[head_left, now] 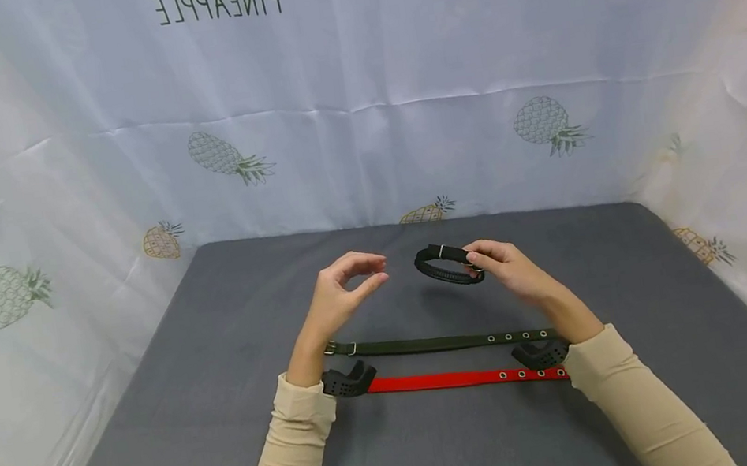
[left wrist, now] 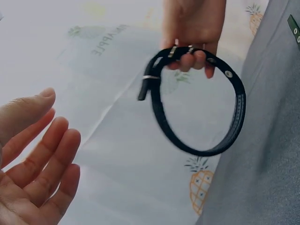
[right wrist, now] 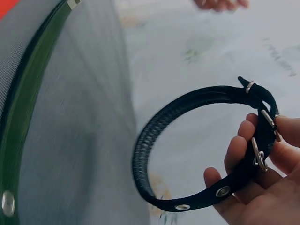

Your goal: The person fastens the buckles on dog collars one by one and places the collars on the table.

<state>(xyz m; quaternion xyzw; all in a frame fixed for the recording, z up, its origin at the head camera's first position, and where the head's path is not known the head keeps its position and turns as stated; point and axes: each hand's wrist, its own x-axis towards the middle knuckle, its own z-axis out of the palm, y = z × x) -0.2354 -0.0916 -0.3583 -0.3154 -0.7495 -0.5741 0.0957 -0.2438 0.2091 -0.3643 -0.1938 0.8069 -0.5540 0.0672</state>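
Observation:
My right hand (head_left: 511, 269) grips a black collar (head_left: 448, 278) at its buckle, above the table. In the right wrist view the collar (right wrist: 145, 154) forms a closed loop, its strap end passed through the buckle and a metal keeper. A metal ring and eyelets show beside the fingers. To the left, my left hand (head_left: 345, 289) is raised with fingers apart from the thumb, holding nothing and not touching the collar. Nearer me on the table lie a green collar (head_left: 425, 344) and a red collar (head_left: 437, 380), both stretched out flat, partly hidden by the forearms.
The grey table (head_left: 177, 420) is bounded at the back and sides by a white curtain (head_left: 350, 165) printed with pineapples. Black wrist mounts (head_left: 351, 379) sit on both wrists, over the flat collars.

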